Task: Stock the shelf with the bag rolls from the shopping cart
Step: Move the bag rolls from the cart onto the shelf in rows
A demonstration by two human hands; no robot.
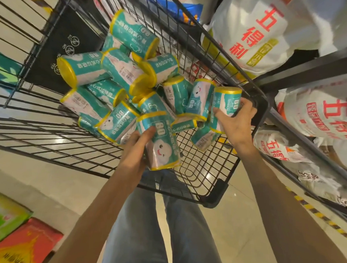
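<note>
A black wire shopping cart (209, 197) holds a heap of several teal and white bag rolls (119, 72) with yellow ends. My left hand (136, 149) grips one bag roll (160, 142) with a smiling cloud on its label, at the near edge of the heap. My right hand (234, 122) is closed around another bag roll (225, 108) held upright at the cart's right side. The dark metal shelf (312, 66) stands right of the cart.
The shelf levels hold large white sacks (260, 33) with red characters. A blue package (187, 9) lies beyond the cart. Green and red boxes (12, 229) sit on the floor at lower left. My legs in jeans stand behind the cart.
</note>
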